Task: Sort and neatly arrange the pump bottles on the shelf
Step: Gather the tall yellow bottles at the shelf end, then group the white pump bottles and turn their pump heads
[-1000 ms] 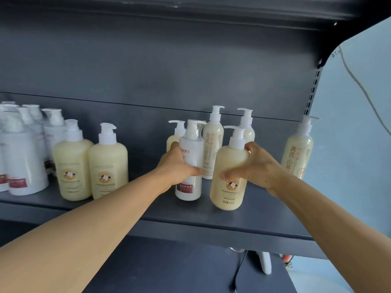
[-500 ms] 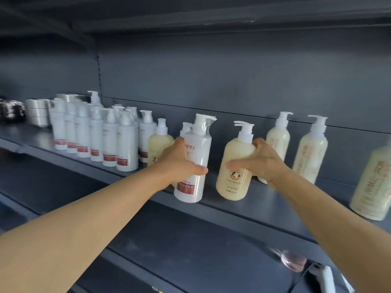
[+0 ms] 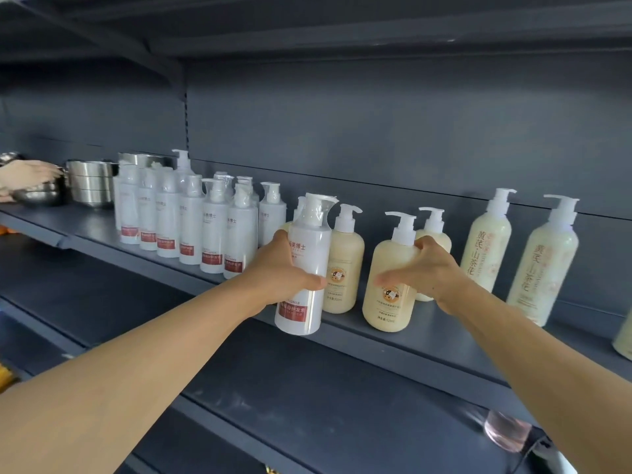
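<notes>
My left hand (image 3: 285, 270) grips a white pump bottle with a red label (image 3: 304, 268), held just off the front edge of the dark shelf (image 3: 444, 333). My right hand (image 3: 422, 268) grips a cream round pump bottle (image 3: 388, 306) standing on the shelf. Another cream round bottle (image 3: 343, 265) stands between the two, and one more (image 3: 432, 230) is behind my right hand. To the left stands a group of several white red-labelled bottles (image 3: 191, 220). Two tall pale bottles (image 3: 485, 241) (image 3: 543, 265) stand at the right.
Stacked steel bowls (image 3: 90, 183) sit at the shelf's far left, where another person's hand (image 3: 29, 172) touches a bowl. A further pale bottle (image 3: 624, 336) shows at the right edge. A lower shelf (image 3: 307, 405) runs beneath my arms.
The view has swung left, bringing the white bottle group and bowls into sight. My left hand has lifted the white bottle off the shelf and carried it leftwards; my right hand still holds the cream bottle.
</notes>
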`<action>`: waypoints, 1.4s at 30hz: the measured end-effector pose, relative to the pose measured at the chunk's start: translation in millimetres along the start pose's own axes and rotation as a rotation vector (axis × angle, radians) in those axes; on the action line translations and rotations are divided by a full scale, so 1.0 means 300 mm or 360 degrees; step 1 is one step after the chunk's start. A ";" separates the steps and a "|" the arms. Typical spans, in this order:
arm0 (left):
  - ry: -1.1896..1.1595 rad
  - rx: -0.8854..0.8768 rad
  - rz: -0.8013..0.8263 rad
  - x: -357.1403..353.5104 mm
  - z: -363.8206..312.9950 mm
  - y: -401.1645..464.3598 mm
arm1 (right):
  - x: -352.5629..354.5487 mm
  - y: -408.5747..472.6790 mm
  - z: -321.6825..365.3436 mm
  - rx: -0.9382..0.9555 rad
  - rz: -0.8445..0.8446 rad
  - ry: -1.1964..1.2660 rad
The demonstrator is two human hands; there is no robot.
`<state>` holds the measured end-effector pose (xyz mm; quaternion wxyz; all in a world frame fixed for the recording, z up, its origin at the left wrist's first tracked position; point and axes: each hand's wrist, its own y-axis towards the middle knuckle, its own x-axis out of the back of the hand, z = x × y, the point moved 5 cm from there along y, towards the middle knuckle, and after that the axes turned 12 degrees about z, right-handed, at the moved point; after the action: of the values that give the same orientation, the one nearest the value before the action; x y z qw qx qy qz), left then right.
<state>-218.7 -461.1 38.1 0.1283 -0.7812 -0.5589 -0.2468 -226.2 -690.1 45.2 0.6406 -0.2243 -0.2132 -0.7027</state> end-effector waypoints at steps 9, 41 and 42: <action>0.0038 -0.0085 0.0120 0.125 0.077 0.024 | -0.047 -0.021 0.026 -0.0128 -0.0154 -0.0008; -0.0090 0.0003 -0.0051 0.624 0.405 -0.007 | -0.579 0.064 0.514 0.0340 -0.0261 -0.0314; -0.0086 0.0017 -0.0067 0.635 0.416 -0.001 | -0.593 0.087 0.524 0.0361 -0.0238 -0.0293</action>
<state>-140.4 -247.4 33.5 0.1120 -0.7749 -0.5798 -0.2254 -179.7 -457.0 68.0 0.5855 -0.1974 -0.3652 -0.6963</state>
